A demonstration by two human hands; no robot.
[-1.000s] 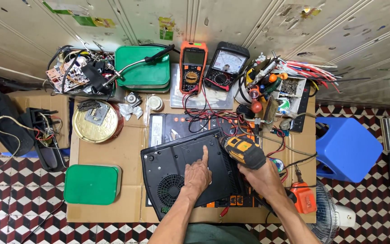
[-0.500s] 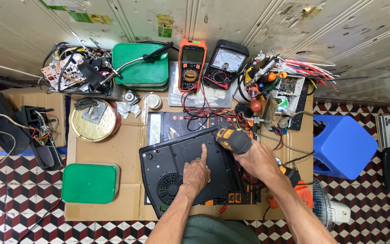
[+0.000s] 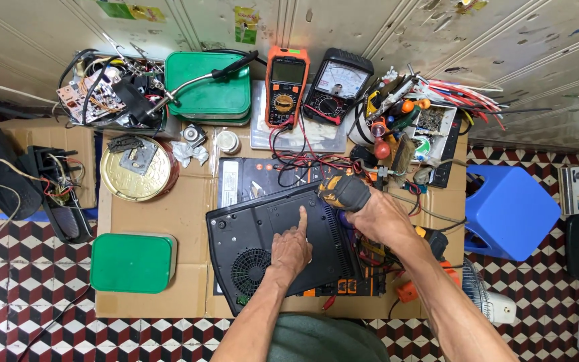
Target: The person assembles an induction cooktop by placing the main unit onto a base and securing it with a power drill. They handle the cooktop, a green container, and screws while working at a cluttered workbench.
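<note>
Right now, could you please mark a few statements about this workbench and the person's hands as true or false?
1. The left hand rests on the black appliance base with its forefinger stretched out. True.
2. The right hand holds a soldering iron. False: it holds a yellow and black power screwdriver.
3. The green lidded box lies left of the appliance base. True.
4. The blue stool stands on the cardboard. False: it stands on the tiled floor, right of the bench.
5. The orange multimeter lies at the bench's far side. True.

Single head view, straight down, workbench point(image 3: 169, 214) near
</note>
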